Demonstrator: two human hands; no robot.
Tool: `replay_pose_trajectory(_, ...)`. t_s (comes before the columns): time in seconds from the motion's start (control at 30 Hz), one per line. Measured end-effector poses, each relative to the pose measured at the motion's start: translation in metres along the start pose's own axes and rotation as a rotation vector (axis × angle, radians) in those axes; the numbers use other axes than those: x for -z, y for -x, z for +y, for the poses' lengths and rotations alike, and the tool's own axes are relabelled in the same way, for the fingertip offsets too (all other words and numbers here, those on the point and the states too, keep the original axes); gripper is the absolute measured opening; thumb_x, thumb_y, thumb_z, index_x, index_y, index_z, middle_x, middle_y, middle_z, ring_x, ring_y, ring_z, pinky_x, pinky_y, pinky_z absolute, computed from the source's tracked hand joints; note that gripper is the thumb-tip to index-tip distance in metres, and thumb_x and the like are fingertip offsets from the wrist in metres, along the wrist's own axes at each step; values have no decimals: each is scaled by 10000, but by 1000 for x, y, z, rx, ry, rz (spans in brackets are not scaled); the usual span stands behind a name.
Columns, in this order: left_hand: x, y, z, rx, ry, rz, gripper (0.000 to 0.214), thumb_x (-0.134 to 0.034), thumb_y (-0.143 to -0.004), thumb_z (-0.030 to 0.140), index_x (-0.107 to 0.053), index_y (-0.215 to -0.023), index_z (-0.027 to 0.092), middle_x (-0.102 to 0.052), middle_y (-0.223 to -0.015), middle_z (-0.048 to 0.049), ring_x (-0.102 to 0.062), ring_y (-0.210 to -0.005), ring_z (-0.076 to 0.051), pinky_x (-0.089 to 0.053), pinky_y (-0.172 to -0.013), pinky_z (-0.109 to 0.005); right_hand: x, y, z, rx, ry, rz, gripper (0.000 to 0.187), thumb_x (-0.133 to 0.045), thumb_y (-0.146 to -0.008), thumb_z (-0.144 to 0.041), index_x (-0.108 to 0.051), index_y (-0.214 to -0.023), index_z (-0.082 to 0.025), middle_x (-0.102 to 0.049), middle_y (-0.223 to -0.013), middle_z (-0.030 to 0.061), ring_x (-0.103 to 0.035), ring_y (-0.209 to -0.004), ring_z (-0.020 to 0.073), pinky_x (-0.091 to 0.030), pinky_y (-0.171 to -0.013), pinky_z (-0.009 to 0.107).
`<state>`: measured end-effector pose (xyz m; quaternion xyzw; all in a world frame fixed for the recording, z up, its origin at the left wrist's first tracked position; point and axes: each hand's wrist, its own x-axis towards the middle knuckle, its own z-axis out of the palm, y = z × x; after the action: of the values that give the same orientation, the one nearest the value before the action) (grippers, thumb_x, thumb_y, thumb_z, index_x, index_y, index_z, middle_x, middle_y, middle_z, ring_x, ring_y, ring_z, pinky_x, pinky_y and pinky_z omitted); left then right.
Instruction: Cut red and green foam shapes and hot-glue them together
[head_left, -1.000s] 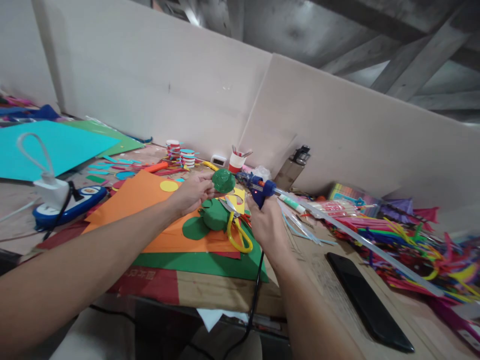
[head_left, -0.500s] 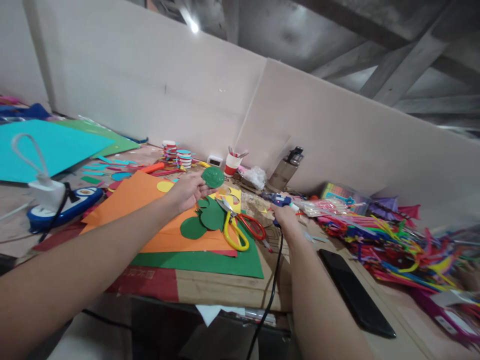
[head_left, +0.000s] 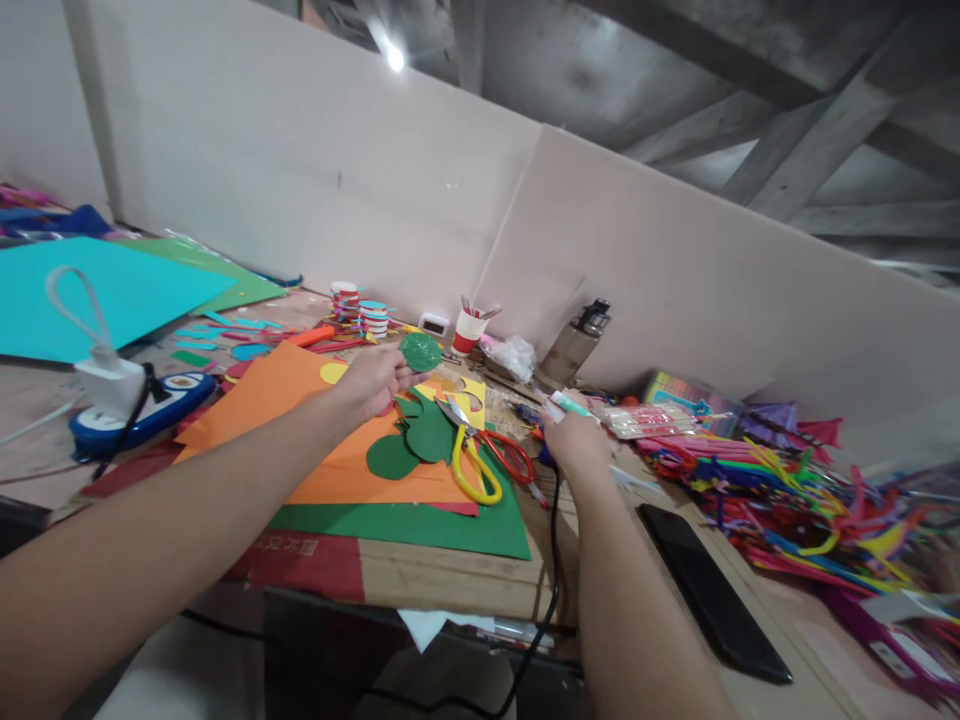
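Observation:
My left hand (head_left: 375, 380) pinches the edge of a shiny green disc (head_left: 421, 352) above the orange sheet (head_left: 322, 480). My right hand (head_left: 576, 442) is closed around a small white tube with a green end (head_left: 570, 403). Beside and partly under that hand lies a blue glue gun (head_left: 530, 413), its black cord running down over the table edge. Between the hands are red-and-yellow-handled scissors (head_left: 472, 460), partly open, and cut green paper rounds (head_left: 392, 457). A yellow sheet with cut-outs (head_left: 474, 396) lies behind the scissors.
A paper cup of pens (head_left: 468, 332), a plastic bag (head_left: 512, 357) and a bottle (head_left: 574, 345) stand along the wall. At right lie a black phone (head_left: 712, 590) and a heap of pipe cleaners (head_left: 817, 510). A blue power strip (head_left: 142, 415) sits at left.
My right hand has let go of the glue gun, which now lies on the table, and has closed on the white-and-green tube. The left hand still holds the green disc.

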<state>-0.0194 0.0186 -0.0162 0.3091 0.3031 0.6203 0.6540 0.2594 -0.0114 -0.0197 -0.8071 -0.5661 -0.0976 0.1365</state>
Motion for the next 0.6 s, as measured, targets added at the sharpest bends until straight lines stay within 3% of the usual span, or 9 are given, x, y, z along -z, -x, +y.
replay_pose_trajectory(0.03,1,-1,0,-8,1,6,337,-431,-679,-64,-638,-887,101,-725,-783,-82,-704,-809,-161,-536,-926,-414,4,6,-10,7,4,51,447,-507,-890,-419,-665,-1058,-37,-610,-1120,315,-569,-1124,400,-431,-906,509)
replay_pose_trajectory(0.1,2,-3,-1,-17,3,13,339,-429,-666,-68,-637,-874,101,-723,-779,-86,-703,-809,-163,-537,-924,-411,10,21,-36,237,-152,95,337,-542,-886,-359,-655,-1057,-92,-617,-1141,242,-561,-1130,338,-433,-934,457)
replay_pose_trajectory(0.17,3,-4,-1,-23,5,21,334,-424,-652,-73,-634,-847,98,-718,-771,-91,-702,-800,-163,-537,-923,-405,12,37,-64,445,-389,-73,262,-538,-889,-272,-627,-1094,-136,-642,-1120,160,-607,-1029,250,-471,-891,385)
replay_pose_trajectory(0.23,4,-5,0,-28,5,24,319,-424,-648,-73,-631,-822,97,-713,-767,-95,-701,-786,-163,-540,-914,-401,10,50,-88,611,-440,-231,378,-630,-834,-234,-585,-1202,-155,-640,-1174,132,-597,-1064,246,-463,-913,384)
replay_pose_trajectory(0.3,3,-5,0,-33,3,21,307,-424,-651,-70,-627,-806,100,-712,-778,-96,-698,-770,-159,-548,-897,-394,6,59,-103,682,-434,-293,500,-748,-722,-177,-603,-1200,-178,-652,-1181,124,-582,-1111,269,-450,-940,387)
replay_pose_trajectory(0.43,3,-4,2,-38,-1,7,287,-427,-665,-61,-620,-794,109,-713,-801,-92,-689,-748,-144,-557,-870,-373,-2,61,-112,681,-448,-362,485,-808,-621,-108,-670,-1073,-216,-656,-1178,125,-606,-1075,267,-463,-887,347)
replay_pose_trajectory(0.6,0,0,1,-24,-21,-39,246,-462,-681,-41,-617,-788,117,-694,-747,-70,-678,-713,-135,-558,-860,-371,-2,47,-100,550,-540,-365,174,-683,-719,-149,-676,-887,-192,-690,-827,40,-617,-754,179,-459,-679,292)
